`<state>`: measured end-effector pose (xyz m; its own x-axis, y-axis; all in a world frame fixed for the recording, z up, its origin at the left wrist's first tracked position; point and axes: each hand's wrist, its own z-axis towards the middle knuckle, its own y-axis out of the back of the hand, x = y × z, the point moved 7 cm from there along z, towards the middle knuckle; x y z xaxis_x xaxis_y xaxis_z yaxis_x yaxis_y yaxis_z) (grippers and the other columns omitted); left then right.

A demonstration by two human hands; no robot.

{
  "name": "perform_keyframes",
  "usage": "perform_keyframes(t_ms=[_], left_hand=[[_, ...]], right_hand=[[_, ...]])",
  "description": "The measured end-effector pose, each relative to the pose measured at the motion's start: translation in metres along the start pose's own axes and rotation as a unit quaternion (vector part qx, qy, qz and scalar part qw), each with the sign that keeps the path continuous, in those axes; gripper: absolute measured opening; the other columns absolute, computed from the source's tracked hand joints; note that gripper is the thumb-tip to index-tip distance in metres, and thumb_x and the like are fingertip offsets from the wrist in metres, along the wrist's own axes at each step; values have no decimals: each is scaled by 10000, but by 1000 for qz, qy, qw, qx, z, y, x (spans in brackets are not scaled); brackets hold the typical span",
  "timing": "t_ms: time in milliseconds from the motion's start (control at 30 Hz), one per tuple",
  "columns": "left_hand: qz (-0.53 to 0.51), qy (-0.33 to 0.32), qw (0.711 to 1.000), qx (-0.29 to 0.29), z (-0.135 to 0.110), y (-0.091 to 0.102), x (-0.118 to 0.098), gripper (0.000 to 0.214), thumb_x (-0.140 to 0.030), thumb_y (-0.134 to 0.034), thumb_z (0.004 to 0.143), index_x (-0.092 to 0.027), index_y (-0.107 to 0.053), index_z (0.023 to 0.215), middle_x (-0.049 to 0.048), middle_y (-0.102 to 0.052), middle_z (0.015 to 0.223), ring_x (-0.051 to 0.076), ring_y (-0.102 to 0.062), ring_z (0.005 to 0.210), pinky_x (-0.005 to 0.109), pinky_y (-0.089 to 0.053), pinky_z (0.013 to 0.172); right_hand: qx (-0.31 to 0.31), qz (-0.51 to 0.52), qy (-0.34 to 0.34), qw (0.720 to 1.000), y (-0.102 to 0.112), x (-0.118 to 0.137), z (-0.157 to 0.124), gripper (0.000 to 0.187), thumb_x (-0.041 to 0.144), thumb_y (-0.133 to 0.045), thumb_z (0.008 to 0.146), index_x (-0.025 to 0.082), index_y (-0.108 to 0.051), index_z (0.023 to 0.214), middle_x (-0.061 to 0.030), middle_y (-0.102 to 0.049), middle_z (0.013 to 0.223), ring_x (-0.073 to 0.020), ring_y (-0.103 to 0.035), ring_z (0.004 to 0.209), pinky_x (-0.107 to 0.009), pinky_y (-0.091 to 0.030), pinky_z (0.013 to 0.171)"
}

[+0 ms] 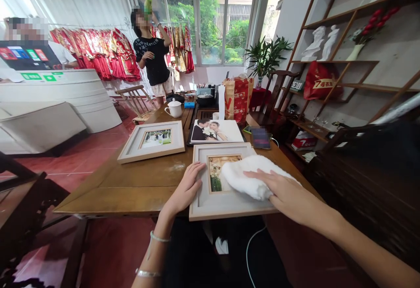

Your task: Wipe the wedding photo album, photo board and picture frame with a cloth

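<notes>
A picture frame (201,205) with a light wooden edge and a small photo lies at the near edge of the table, partly overhanging it. My left hand (190,183) grips its left side, fingers curled over the border. My right hand (284,189) holds a fluffy white cloth (251,172), pressed on the right part of the frame. The cloth hides part of the photo and the frame's right side. A second picture frame (126,150), with a couple's photo, lies to the left. Behind the near frame is a large wedding photo print (216,131).
The wooden table (108,192) also bears a white lidded cup (174,109), a red paper bag (236,100) and a phone (261,137) with a cable. A person (155,56) stands beyond, raising a green container. Wooden shelves (348,63) stand at right.
</notes>
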<state>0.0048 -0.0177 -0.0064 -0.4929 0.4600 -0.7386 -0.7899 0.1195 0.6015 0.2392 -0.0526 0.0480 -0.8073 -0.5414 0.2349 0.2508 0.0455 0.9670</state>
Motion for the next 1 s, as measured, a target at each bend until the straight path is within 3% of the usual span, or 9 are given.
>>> perform_keyframes(t_ms=[167, 267, 367, 533, 633, 700, 900, 1000], left_hand=[[5, 5, 1000, 0, 0, 1, 1, 464, -182, -377, 884, -180, -416, 1347, 101, -378, 1416, 246, -228, 1373, 462, -155, 1160], [7, 1, 1000, -1, 0, 0, 3, 466, -179, -380, 883, -190, -415, 1348, 96, -377, 1419, 247, -231, 1372, 467, -156, 1159], [8, -7, 1000, -5, 0, -1, 5, 467, -176, -375, 888, -202, -407, 1353, 90, -372, 1422, 241, -225, 1374, 471, -149, 1160], [5, -12, 1000, -5, 1, -1, 3, 461, -192, -389, 892, -216, -414, 1351, 83, -390, 1410, 243, -241, 1366, 471, -156, 1158], [0, -11, 1000, -10, 0, 0, 2, 448, -201, -380, 898, -216, -424, 1343, 85, -393, 1407, 238, -243, 1368, 466, -162, 1157], [-2, -8, 1000, -11, 0, 0, 1, 443, -199, -371, 900, -210, -427, 1339, 88, -391, 1408, 233, -241, 1371, 458, -164, 1159], [-4, -7, 1000, -3, -1, 1, 4, 466, -179, -386, 878, -201, -427, 1342, 89, -386, 1415, 239, -243, 1370, 457, -157, 1162], [-5, -8, 1000, -6, -1, 1, 3, 469, -173, -377, 878, -212, -425, 1343, 84, -383, 1415, 238, -242, 1370, 464, -155, 1162]], right_hand=[[-64, -105, -33, 992, -15, -37, 44, 701, -1, -403, 659, 153, -476, 1339, -98, -481, 1381, -282, -305, 1345, -516, -224, 1102], [-63, -78, -51, 994, -20, -46, 58, 708, 18, -408, 661, 149, -450, 1355, -107, -444, 1409, -299, -265, 1360, -534, -239, 1088], [-46, -46, -76, 995, -27, -39, 57, 723, 14, -402, 662, 129, -416, 1376, -140, -406, 1429, -333, -235, 1364, -573, -236, 1072], [19, 30, -19, 999, -40, 14, 33, 774, -5, -387, 636, 135, -385, 1397, -114, -392, 1443, -304, -215, 1374, -559, -169, 1108], [52, 111, 47, 991, -35, 51, 11, 786, -9, -373, 631, 181, -393, 1393, -56, -405, 1441, -248, -251, 1368, -504, -204, 1121], [63, 137, 51, 987, -26, 65, -3, 767, -7, -364, 650, 204, -405, 1386, -39, -422, 1428, -226, -307, 1346, -463, -266, 1108], [23, 39, -14, 999, -15, 48, -48, 762, 13, -375, 671, 243, -393, 1397, -6, -478, 1383, -209, -464, 1248, -362, -447, 1006], [-8, -38, -20, 999, -22, 25, -55, 750, 1, -358, 667, 236, -424, 1377, -3, -494, 1369, -216, -458, 1253, -408, -436, 1017]])
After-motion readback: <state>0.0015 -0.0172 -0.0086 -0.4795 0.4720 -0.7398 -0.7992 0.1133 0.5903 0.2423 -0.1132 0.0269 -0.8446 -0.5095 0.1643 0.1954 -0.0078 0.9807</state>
